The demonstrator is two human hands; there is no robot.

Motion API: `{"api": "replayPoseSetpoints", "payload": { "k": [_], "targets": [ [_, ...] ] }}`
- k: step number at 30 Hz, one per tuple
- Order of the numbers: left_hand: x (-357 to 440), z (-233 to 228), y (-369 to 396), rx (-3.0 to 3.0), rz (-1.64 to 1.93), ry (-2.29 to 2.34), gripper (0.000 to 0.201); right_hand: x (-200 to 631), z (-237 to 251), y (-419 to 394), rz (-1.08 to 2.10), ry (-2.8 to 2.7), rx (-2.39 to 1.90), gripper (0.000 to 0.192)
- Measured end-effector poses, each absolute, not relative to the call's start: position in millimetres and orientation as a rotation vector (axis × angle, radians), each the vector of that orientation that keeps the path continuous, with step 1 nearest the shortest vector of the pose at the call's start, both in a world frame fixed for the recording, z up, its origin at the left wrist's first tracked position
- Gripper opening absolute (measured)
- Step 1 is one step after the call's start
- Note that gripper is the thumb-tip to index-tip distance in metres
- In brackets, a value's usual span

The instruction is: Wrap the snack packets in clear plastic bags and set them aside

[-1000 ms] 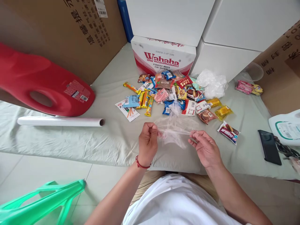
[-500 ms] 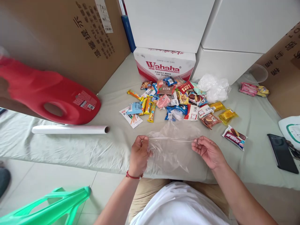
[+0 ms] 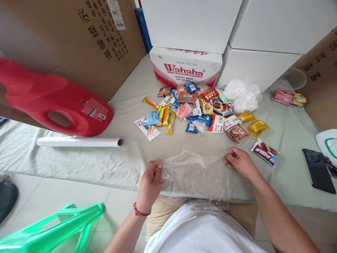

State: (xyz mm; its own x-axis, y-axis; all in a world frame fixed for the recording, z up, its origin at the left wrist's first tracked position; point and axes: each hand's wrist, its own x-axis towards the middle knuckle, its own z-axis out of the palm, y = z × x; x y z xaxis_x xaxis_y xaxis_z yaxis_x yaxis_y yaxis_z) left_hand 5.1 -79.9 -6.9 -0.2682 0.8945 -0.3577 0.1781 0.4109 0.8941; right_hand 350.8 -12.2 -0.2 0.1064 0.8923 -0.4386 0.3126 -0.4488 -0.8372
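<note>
A sheet of clear, thin plastic film [image 3: 195, 175] stretches between my two hands, low over the front edge of the cloth-covered surface. My left hand [image 3: 151, 181] pinches its left edge between thumb and fingers. At the upper right corner, my right hand [image 3: 240, 162] grips it with curled fingers. The film's lower part hangs down over my lap; whether it is a bag or a single layer, I cannot tell. Just beyond the film lies a pile of wrapped snacks [image 3: 188, 98]. One packaged snack bar [image 3: 264, 152] lies apart, right of my right hand.
A white roll [image 3: 79, 142] and a big red bottle [image 3: 65, 109] lie at left. Crumpled clear plastic [image 3: 243, 95] rests by the snacks. A phone [image 3: 318, 170] is at far right, a Wahaba carton [image 3: 185, 66] at the back. A green stool [image 3: 58, 228] stands on the floor.
My hands have moved farther apart, the left to the left and slightly down, the right to the right. The film is spread wider and now drapes lower toward my lap.
</note>
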Motion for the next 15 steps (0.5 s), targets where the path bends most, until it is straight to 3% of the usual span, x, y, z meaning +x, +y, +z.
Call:
{"api": "replayPoseSetpoints", "payload": {
  "k": [7,12,15],
  "targets": [
    [15.4,-8.7,-82.3,1.028,0.91,1.717,0.023,389.3,17.1,-2.6,1.196,-1.761,-1.873,0.01],
    [25.9,-7.4,-73.1,1.072,0.906,1.675,0.02,387.9,64.3,14.1,0.699,-1.842,-1.889,0.018],
    [29.9,-4.0,-69.6,1.1,0.874,1.716,0.019,349.3,78.1,5.5,0.819,-1.922,-1.774,0.029]
  ]
}}
